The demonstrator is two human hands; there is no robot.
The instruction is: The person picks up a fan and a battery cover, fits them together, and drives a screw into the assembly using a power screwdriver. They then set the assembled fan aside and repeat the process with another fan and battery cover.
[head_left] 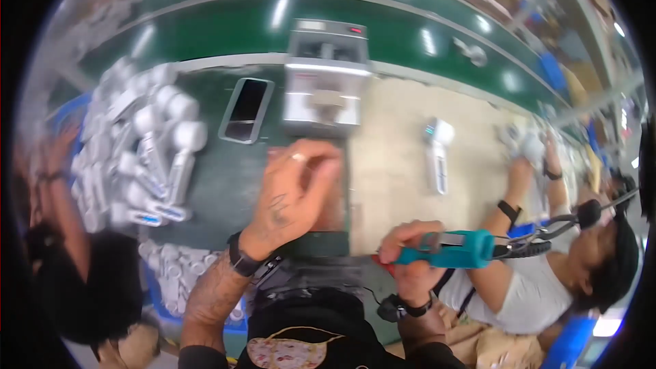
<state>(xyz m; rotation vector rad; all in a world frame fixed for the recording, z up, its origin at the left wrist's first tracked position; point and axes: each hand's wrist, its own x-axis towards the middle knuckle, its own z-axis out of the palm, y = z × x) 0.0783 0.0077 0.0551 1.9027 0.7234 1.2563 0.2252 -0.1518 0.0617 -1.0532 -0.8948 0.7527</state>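
My right hand (412, 260) is wrapped round a teal electric screwdriver (465, 249), which lies nearly level with a dark cable running off to the right. My left hand (297, 181) is over a reddish-brown block (333, 208) on the dark green mat, in front of a grey box-shaped machine (326, 82). Its fingers curl in toward the thumb; whatever they may hold is hidden. To the right, on the pale board, lies one white handheld device (439, 157) with a round head.
Many similar white devices (147, 137) are heaped at left, above a blue bin (154, 287) of small white parts. A phone (247, 111) lies beside the machine. Beyond runs a green conveyor (225, 20). Co-workers sit on both sides; the right one's arms (519, 184) reach the board's edge.
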